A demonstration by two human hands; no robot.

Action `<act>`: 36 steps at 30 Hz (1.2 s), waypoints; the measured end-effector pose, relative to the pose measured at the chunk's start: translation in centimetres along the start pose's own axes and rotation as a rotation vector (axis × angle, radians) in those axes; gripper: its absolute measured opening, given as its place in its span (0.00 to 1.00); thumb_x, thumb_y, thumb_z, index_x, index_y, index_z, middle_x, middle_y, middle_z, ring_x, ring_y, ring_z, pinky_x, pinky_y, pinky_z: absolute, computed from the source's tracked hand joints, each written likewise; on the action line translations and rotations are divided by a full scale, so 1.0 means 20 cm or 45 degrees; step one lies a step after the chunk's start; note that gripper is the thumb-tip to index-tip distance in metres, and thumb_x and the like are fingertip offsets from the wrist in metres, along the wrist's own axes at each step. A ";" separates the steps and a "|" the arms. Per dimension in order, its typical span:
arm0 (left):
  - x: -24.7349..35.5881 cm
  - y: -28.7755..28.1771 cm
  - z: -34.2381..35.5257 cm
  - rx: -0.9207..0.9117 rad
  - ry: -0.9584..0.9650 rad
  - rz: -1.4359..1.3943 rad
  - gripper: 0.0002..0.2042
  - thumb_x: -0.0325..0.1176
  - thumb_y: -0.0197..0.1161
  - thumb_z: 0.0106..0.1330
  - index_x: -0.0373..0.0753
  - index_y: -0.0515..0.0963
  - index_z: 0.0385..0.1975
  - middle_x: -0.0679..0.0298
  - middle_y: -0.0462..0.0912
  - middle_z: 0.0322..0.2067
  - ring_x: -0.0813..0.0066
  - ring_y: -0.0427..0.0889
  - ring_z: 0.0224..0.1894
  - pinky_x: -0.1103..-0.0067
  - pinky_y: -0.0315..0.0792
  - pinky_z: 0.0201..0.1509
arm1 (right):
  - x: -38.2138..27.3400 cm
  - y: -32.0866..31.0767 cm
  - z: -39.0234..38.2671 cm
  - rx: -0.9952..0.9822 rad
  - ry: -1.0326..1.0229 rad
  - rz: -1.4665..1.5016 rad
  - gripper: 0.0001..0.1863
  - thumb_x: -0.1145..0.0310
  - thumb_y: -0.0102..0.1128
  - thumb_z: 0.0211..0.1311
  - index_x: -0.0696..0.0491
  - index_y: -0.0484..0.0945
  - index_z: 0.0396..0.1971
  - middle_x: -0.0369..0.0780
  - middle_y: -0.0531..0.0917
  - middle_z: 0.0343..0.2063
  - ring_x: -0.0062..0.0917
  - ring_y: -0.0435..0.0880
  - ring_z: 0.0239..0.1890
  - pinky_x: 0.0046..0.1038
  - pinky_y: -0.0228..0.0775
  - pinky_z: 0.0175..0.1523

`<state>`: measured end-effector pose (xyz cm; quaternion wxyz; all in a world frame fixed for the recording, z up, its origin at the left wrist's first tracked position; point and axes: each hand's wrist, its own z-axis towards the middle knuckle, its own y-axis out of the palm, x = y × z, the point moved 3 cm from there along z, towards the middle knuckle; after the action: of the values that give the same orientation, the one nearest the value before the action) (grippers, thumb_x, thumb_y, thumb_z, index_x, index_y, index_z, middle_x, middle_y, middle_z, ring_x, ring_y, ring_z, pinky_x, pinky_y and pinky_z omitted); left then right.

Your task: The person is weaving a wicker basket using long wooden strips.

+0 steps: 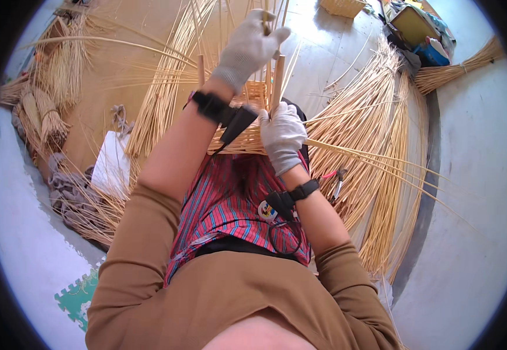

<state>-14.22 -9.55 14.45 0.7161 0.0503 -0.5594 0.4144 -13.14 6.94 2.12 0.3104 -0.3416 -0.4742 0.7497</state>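
A half-woven wicker basket [239, 142] of pale rods sits at my lap, over a red-and-blue striped cloth [239, 192]. Upright rods and a thick wooden stake [278, 79] rise from it. My right hand [284, 135], in a light grey knit glove, closes on the basket's right side at the foot of that stake. Loose rods stick out to the right beside it. Higher up, my left hand [252, 49], gloved alike, reaches across the far uprights with curled fingers and thumb. What lies in its grip is hard to make out. My left forearm hides part of the basket.
Large bundles of rods [361, 140] spread over the floor on the right, with pliers [339, 181] near them. More bundles [46, 114], grey cloth [70, 186] and a white sheet [112, 163] lie left. A bin [414, 26] stands at the far right.
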 end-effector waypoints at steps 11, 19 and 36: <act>0.14 -0.08 -0.37 0.281 0.446 0.158 0.22 0.33 0.68 0.66 0.35 0.74 0.59 0.50 0.83 0.49 0.55 0.82 0.53 0.67 0.75 0.57 | 0.08 0.00 0.08 -0.184 0.191 0.203 0.17 0.57 0.67 0.56 0.52 0.79 0.39 0.46 0.86 0.34 0.42 0.86 0.38 0.42 0.78 0.44; -0.09 0.16 -0.95 -0.089 0.346 0.899 0.41 0.47 0.71 0.59 0.38 0.62 0.71 0.56 0.76 0.58 0.54 0.72 0.64 0.57 0.53 0.75 | 0.24 -0.40 -0.12 0.192 -0.077 1.368 0.11 0.76 0.62 0.66 0.56 0.80 0.47 0.44 0.83 0.39 0.29 0.85 0.40 0.28 0.76 0.47; 0.64 -0.59 -0.36 0.094 0.209 0.018 0.45 0.30 0.72 0.58 0.42 0.54 0.76 0.69 0.78 0.25 0.79 0.75 0.25 0.79 0.70 0.31 | 0.56 -0.19 0.51 -0.008 -0.133 1.017 0.23 0.56 0.60 0.70 0.61 0.78 0.53 0.48 0.85 0.45 0.31 0.84 0.48 0.32 0.74 0.57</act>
<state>-0.68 -6.54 27.31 0.7543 0.0387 -0.4834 0.4426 -27.25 12.06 6.44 -0.0311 -0.4613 -0.3215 0.8263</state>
